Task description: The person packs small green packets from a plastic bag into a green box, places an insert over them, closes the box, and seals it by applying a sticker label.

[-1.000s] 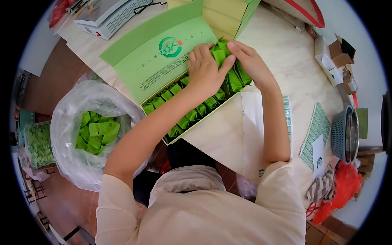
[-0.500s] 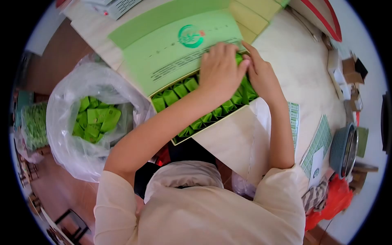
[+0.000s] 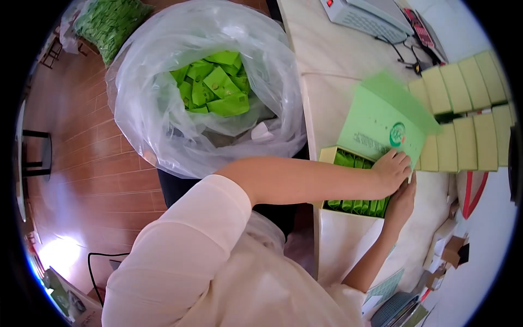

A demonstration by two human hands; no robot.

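Note:
An open pale green box lies on the table, its lid raised and showing a round green logo. Rows of shiny green packets fill the part of the box that shows. My left hand rests over the box's far end with its fingers curled; what is under them is hidden. Close against it, my right hand is bent round the same end of the box, and its fingertips are partly covered. To the left stands a large clear plastic bag with loose green packets inside.
Stacked pale green boxes stand at the right, below a white device with cables. A bag of green packets is at the upper left. Near the bottom right are a blue basket and small cartons.
The view has swung left, so the plastic bag now shows larger and the box sits farther right. Both hands remain at the box's far end, and the packets earlier between them are now hidden.

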